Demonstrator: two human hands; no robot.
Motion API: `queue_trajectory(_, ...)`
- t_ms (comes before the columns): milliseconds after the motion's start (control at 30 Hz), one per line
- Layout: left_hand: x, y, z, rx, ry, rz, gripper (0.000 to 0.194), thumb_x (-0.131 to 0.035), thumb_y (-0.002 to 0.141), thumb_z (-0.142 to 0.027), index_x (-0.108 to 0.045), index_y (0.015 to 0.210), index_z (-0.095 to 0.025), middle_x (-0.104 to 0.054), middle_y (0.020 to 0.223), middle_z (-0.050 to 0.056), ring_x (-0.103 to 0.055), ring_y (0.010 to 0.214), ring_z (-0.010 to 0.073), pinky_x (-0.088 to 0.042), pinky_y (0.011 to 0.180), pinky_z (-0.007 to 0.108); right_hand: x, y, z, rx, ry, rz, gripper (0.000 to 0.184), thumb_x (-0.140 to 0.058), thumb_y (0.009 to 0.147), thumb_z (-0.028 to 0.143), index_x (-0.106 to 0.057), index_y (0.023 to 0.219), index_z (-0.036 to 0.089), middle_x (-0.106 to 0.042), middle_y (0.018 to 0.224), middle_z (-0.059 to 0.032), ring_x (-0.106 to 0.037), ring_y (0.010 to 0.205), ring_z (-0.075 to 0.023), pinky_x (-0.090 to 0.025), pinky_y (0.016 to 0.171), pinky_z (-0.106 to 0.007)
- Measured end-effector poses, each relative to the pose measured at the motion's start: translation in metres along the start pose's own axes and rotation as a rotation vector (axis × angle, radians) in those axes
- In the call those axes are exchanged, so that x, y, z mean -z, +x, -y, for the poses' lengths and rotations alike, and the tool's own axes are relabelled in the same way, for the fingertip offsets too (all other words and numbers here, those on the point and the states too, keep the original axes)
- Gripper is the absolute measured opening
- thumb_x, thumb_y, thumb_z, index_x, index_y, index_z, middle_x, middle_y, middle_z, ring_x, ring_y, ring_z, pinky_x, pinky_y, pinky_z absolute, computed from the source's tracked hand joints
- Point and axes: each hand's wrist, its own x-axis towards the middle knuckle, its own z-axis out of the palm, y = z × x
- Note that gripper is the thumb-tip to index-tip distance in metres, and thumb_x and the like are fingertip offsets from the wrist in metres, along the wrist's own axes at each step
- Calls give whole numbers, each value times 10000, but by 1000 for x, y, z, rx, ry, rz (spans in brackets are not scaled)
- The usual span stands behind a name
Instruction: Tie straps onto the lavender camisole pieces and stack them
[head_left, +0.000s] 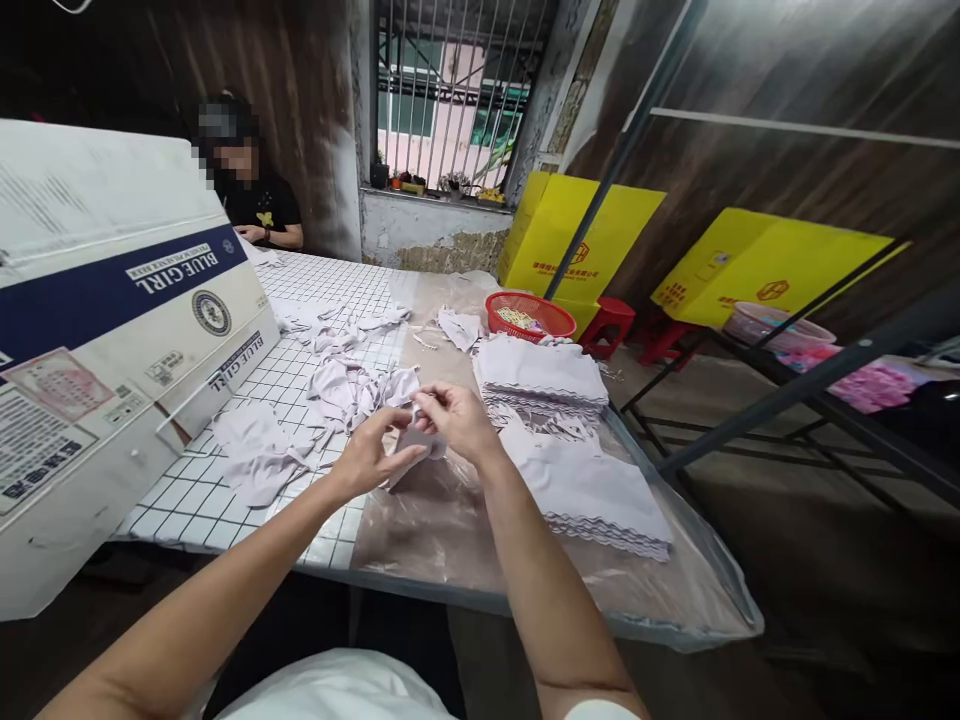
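Both hands meet over the plastic-covered middle of the table (420, 540). A small piece of pale lilac fabric (420, 447) is between them, partly hidden by the fingers. My left hand (375, 450) grips it from the left, thumb stretched along its near side. From the right, my right hand (456, 420) pinches its upper edge with thumb and forefinger. Beyond the left hand lies a loose heap of crumpled pale fabric pieces (349, 390). Right of my right hand are a near stack of flat fabric pieces (592, 490) with wavy edges and a farther stack (540, 370).
A large white carton (112, 290) leans over the table's left side. Behind the stacks stands a red plastic basket (555, 318) holding small pale pieces. A person (262, 200) sits at the far left. Yellow boxes (570, 235), red stools and a metal frame stand on the right.
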Motion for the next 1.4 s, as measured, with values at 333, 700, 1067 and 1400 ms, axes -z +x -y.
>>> queue_trajectory(333, 51, 30, -19, 288, -489, -306, 441, -743, 710, -575, -674, 862, -168, -655, 730, 14, -565, 631, 132, -436, 552, 223, 5, -20, -48, -93, 99, -79, 370, -649, 792, 537, -560, 944, 213, -585, 840, 2, -574, 793, -148, -472, 695, -271)
queue_trajectory(700, 74, 26, -19, 272, -206, -489, 465, -655, 765, -648, -647, 860, -192, -617, 712, 9, -576, 708, 163, -449, 602, 235, -47, 2, -60, 103, 315, -72, 298, -642, 798, 500, -595, 806, 206, -558, 751, 12, -500, 729, -143, -443, 716, -265)
queue_trajectory(1067, 59, -168, 34, 823, -246, -163, 442, -760, 696, -477, -719, 1056, -224, -699, 1010, 54, -614, 784, 181, -531, 680, 270, -20, -97, -121, -258, -343, 332, 119, -589, 825, 239, -681, 789, 174, -513, 593, 39, -436, 581, -119, -308, 564, -236)
queue_trajectory(1400, 43, -154, 32, 924, -318, -250, 545, -802, 620, -572, -678, 994, -197, -655, 869, 36, -583, 724, 177, -515, 604, 265, -77, -42, -111, -356, -474, -62, 164, -696, 787, 343, -608, 740, 212, -683, 826, -85, -618, 841, -242, -406, 730, -322)
